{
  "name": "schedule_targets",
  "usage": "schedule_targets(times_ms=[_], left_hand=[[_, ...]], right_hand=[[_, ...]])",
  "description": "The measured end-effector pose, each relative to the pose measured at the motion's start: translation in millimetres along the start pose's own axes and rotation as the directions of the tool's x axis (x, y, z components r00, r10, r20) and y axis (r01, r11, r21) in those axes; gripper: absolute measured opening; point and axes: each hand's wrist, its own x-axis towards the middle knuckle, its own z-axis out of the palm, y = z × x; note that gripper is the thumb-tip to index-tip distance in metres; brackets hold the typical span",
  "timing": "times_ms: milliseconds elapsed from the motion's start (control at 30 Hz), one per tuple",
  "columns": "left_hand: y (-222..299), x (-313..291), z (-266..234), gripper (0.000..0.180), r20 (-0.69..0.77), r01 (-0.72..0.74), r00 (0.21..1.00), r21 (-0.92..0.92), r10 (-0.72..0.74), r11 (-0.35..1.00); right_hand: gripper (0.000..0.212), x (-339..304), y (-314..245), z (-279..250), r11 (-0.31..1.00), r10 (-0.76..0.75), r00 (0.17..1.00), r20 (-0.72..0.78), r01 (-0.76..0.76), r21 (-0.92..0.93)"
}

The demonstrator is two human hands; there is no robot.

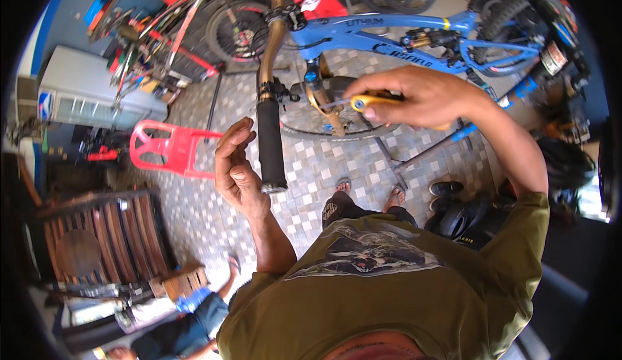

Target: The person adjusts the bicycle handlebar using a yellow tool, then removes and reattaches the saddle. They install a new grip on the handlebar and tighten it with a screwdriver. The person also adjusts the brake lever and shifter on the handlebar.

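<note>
Patchwork tile floor [304, 166] down below, grey and tan, pretty crowded toward the edges. Closest up, just an olive T-shirt [382, 315] with a printed picture on it. Left hand [240, 172] about half open, fingers loosely bent, right beside the black grip [271, 143] at the near end of a gold handlebar [267, 62], apparently holding nothing; can't tell about contact with the grip. Right hand [427, 94] curled snugly around a yellow-handled tool [363, 103], slim shaft pointing left, over the gold fork [316, 94] of a blue bike [363, 39]. Can't tell about the tip touching. Black shoes [446, 188] toward the floor's right edge, red plastic thing with cutouts [175, 141] toward the left. Red bike [186, 28] jammed in at the far-left corner.
</note>
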Motion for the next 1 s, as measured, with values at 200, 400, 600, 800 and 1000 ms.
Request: schedule_targets(times_ms=[200, 400, 600, 800, 1000], left_hand=[[39, -32, 20, 0.091, -0.044, 0.103, 0.994, 0.126, -0.099, 0.987], [51, -39, 39, 0.073, -0.052, 0.086, 0.996, 0.361, -0.072, 0.929], [40, -38, 47, 0.045, -0.134, 0.076, 0.991, 0.372, -0.028, 0.925], [38, -38, 47, 0.038, -0.152, 0.069, 0.988, 0.377, -0.012, 0.924], [31, -42, 47, 0.036, -0.221, 0.095, 0.975, 0.307, -0.026, 0.947]], right_hand=[[0.046, 52, 11, -16, 0.999, -0.043, 0.988, 0.145, 0.046, -0.016], [0.043, 73, 12, -14, 0.984, -0.173, 0.974, 0.147, 0.163, 0.074], [0.044, 77, -1, -19, 0.994, -0.111, 0.976, 0.189, 0.111, 0.013], [0.044, 87, 0, -20, 0.964, -0.211, 0.965, 0.154, 0.231, -0.13], [0.046, 89, -17, -22, 0.995, 0.041, 0.954, 0.297, -0.065, 0.071]])
